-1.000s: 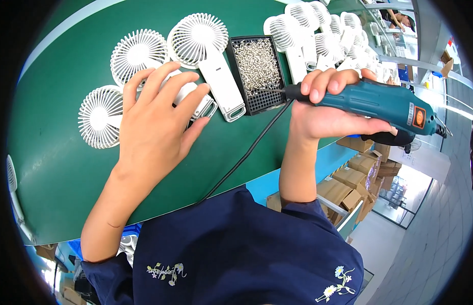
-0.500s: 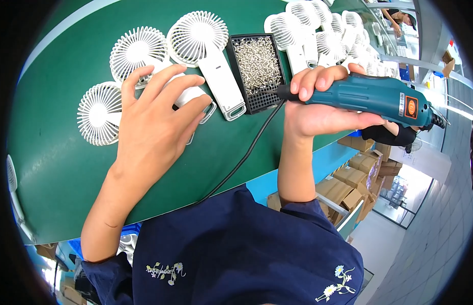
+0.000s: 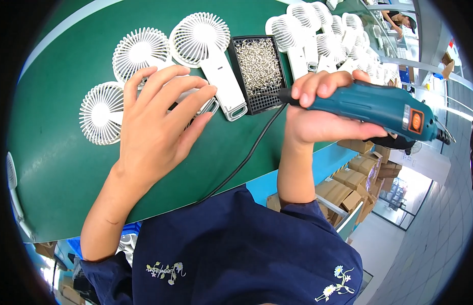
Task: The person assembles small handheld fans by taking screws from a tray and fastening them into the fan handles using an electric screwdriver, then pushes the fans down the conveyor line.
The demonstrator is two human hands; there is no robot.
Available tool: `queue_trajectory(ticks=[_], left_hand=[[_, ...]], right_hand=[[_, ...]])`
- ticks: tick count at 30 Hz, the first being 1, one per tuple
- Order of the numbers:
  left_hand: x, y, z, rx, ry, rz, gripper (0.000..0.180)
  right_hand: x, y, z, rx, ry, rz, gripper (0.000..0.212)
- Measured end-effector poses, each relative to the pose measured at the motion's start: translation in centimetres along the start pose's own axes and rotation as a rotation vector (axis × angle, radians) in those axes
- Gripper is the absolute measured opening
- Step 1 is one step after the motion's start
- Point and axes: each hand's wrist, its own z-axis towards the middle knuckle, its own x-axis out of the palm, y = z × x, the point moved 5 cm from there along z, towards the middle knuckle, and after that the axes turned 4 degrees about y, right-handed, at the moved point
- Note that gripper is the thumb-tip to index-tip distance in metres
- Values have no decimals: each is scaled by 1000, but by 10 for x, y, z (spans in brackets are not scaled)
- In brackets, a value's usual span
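Note:
My right hand (image 3: 318, 114) is wrapped round a teal electric screwdriver (image 3: 368, 105) held level, its cord end to the right. Its dark nose and thin bit point left, over the perforated near end of a black screw tray (image 3: 242, 86) full of small silver screws (image 3: 259, 66). My left hand (image 3: 157, 117) is open, fingers apart and slightly bent, over the handles of white handheld fans. It partly hides the left fan (image 3: 100, 114) and the middle fan (image 3: 140, 53); whether its fingertips touch a handle is hidden. Another fan (image 3: 203, 38) lies between that hand and the tray.
Many more white fans (image 3: 330, 43) are heaped at the far right of the green table (image 3: 53, 168). A black cord (image 3: 241, 160) runs from near the tray to the table's front edge. Cardboard boxes (image 3: 338, 193) stand below on the right. Another person (image 3: 399, 20) is at the far right.
The screwdriver has tilted, its cord end dropping, and its bit now shows over the tray's perforated end. My left hand has shifted slightly right, with its fingers straighter.

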Motion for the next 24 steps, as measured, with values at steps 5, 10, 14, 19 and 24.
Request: queue_trajectory(ticks=[5, 10, 14, 19, 24], left_hand=[[-2, -7, -3, 51, -26, -139, 41], [6, -13, -3, 68, -25, -257, 38], [12, -7, -11, 83, -27, -332, 31], [4, -4, -8, 39, 71, -281, 32], [-9, 8, 1, -54, 196, -68, 56]], right_hand=[[30, 26, -1, -27, 84, 78, 96], [65, 31, -10, 118, 403, 122, 76], [72, 19, -20, 179, 422, 115, 81], [74, 12, -24, 232, 447, 84, 84], [77, -8, -20, 123, 583, 99, 96]])
